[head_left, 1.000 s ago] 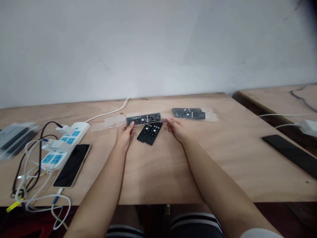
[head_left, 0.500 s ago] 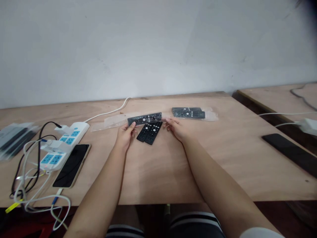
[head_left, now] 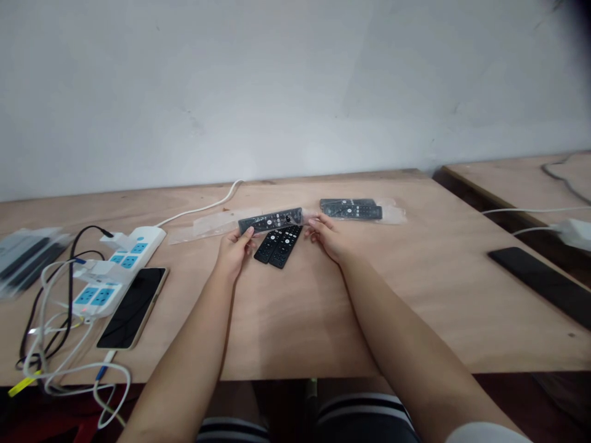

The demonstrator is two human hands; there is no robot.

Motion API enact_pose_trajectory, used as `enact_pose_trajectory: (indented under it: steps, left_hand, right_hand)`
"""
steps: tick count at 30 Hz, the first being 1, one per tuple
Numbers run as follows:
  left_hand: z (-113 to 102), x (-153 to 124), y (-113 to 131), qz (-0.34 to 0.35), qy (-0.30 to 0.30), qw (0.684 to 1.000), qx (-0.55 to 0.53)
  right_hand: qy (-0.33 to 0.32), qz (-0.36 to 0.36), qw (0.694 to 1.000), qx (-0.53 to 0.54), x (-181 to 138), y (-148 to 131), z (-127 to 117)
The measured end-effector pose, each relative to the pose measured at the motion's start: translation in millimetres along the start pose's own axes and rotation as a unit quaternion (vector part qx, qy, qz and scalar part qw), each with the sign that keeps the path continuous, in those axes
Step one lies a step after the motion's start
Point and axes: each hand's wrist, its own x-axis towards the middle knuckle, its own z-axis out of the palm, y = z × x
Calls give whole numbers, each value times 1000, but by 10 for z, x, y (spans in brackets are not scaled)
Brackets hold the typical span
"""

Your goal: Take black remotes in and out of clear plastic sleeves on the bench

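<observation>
A black remote control (head_left: 271, 221) in a clear plastic sleeve is held level just above the table. My left hand (head_left: 234, 249) pinches its left end, thumb on top. At the other end my right hand (head_left: 324, 234) has its fingers closed on the sleeve's loose plastic end. Below it, two bare black remotes (head_left: 285, 246) lie side by side, slanted, their upper ends partly covered. Flat clear sleeves (head_left: 203, 227) rest behind my left hand. Past my right hand lie two bagged remotes (head_left: 353, 211), one overlapping the other.
At left stand a white power strip (head_left: 136, 246) with chargers and tangled cables (head_left: 46, 344), a phone (head_left: 133, 307), and bagged dark items (head_left: 30, 258). A black phone-like slab (head_left: 535, 277) lies at right. A gap separates a second table (head_left: 517, 178) holding a white adapter (head_left: 575, 234).
Both hands keep their hold on the bagged remote, which is almost unmoved. The whole view has shifted very slightly.
</observation>
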Motion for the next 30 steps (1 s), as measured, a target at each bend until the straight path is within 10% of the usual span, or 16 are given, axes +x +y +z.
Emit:
enact_pose_trajectory:
  steps: [30]
  left_hand:
    - [2,-16,-22,-14,-63,996,65]
  right_hand:
    - [-12,5,999,-42,3,8,-14]
